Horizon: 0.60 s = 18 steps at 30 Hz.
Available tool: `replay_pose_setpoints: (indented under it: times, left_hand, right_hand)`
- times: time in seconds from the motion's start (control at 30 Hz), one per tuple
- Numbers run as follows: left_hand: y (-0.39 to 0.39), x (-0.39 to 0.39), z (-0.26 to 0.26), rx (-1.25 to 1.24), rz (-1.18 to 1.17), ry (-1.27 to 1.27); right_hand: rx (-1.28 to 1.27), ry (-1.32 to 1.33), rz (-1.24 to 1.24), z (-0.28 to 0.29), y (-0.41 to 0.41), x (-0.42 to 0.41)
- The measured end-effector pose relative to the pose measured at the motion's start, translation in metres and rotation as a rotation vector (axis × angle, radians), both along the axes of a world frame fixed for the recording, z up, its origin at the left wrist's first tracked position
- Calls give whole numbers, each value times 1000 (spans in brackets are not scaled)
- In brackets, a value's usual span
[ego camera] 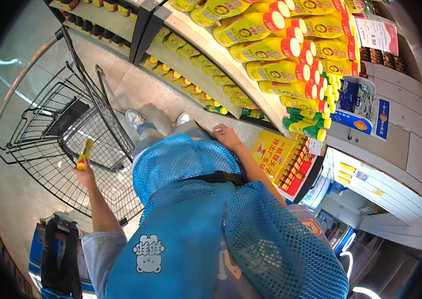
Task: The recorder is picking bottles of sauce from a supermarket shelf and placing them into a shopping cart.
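Note:
My left hand [84,175] grips a small yellow bottle [86,151] with an orange-red cap. It is held above the wire basket of a shopping cart [46,160], whose mesh shows below the bottle. My right hand [228,137] hangs beside my blue mesh vest [184,155], near the shelf unit. Its fingers are curled in and nothing shows in them; the palm is hidden. Large yellow bottles [271,71] with red caps stand in rows on the top shelf [214,41] to my right. At the near end of that shelf are bottles with green caps [304,127].
Lower shelves [196,71] hold more yellow bottles, and another shelf unit [98,18] bears dark jars. A yellow display box [274,153] bearing writing stands near my right forearm. Beyond the bottles sits a blue-fronted bin of packets [357,101]. My shoes [134,118] are beside the cart.

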<state>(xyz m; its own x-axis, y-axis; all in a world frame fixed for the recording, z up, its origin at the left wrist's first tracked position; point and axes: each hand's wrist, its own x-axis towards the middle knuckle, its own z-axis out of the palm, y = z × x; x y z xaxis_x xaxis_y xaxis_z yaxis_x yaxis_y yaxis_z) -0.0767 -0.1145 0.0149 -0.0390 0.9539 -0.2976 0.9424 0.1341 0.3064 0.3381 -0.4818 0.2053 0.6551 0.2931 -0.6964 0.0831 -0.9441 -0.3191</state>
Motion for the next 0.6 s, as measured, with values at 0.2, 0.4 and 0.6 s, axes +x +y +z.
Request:
replay_pose_setpoints:
  times: [0.2, 0.4, 0.6]
  left_hand:
    - [-48, -20, 45, -124, -58, 71]
    - [-79, 24, 119, -69, -160, 142]
    - [-81, 67, 196, 187, -241, 90]
  right_hand:
    - [114, 51, 72, -40, 4, 1]
    - [266, 54, -15, -60, -7, 8]
    - [476, 0, -4, -41, -18, 18]
